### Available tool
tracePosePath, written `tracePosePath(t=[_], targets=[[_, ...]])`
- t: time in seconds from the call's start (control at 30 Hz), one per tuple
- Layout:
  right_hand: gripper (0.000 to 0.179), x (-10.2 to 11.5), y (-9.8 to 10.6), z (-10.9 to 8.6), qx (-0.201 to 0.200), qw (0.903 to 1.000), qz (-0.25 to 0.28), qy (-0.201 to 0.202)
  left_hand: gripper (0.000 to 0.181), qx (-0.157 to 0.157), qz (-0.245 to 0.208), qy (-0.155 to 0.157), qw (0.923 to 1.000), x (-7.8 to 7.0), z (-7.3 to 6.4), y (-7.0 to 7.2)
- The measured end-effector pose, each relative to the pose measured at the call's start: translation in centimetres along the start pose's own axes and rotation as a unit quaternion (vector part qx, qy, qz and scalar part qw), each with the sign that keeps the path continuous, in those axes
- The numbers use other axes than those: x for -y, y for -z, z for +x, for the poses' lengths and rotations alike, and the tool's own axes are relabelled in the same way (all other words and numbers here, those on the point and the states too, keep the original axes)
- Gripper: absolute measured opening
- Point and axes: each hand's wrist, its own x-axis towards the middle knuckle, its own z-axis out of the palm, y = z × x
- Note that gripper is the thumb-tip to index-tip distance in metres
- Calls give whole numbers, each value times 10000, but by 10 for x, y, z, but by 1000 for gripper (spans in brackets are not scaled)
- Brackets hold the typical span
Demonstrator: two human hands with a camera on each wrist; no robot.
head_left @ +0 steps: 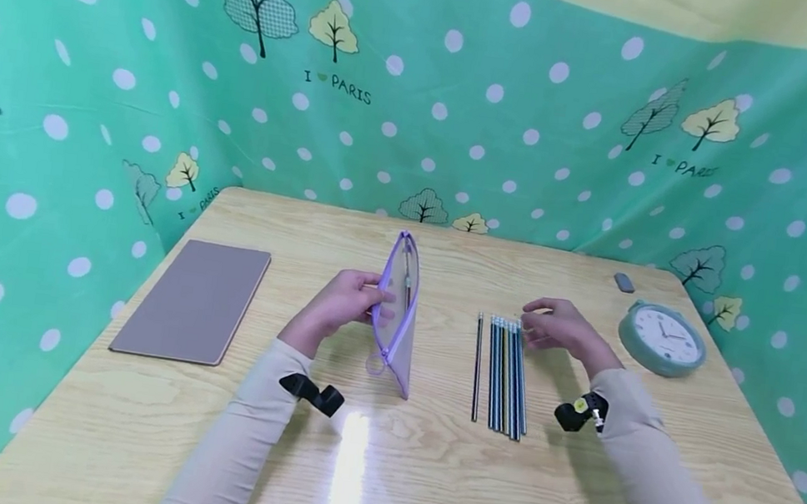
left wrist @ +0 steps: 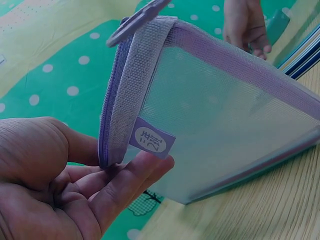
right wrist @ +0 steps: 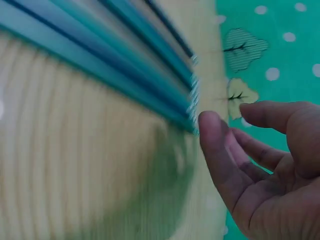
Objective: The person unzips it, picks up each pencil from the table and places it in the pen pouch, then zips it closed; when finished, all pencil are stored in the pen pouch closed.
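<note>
A see-through mesh zipper pouch (head_left: 401,344) with purple trim stands on edge, its mouth parted. My left hand (head_left: 346,300) pinches its zipped edge between thumb and fingers; in the left wrist view, the fingers lie beside a small purple tag (left wrist: 152,138). Through the opening shows a pencil (head_left: 407,273) inside the pouch. To the right, several dark striped pencils (head_left: 506,378) lie side by side, with one single pencil (head_left: 477,370) a little apart on their left. My right hand (head_left: 556,325), fingers loosely bent and holding nothing, hovers at the far ends of the row.
A grey-mauve notebook (head_left: 193,302) lies at the left of the wooden table (head_left: 286,473). At the right stand a round green clock (head_left: 663,339) and, farther back, a small grey eraser-like block (head_left: 624,282). A green dotted curtain (head_left: 460,158) borders the table's back and sides.
</note>
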Motion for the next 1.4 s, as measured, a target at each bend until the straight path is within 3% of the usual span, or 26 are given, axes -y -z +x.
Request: tracePosePath(t=[0.17, 0.4, 1.4], targets=[[49, -6, -1, 3, -218, 9968, -763, -38, 35, -41, 19, -26, 10000, 1, 0, 3], [47, -13, -12, 12, -464, 9901, -1313, -151, 36, 0, 44, -29, 10000, 2, 1, 3], [49, -20, -14, 17, -620, 9851, -1586, -226, 36, 23, 17, 70, 10000, 1, 3, 1]])
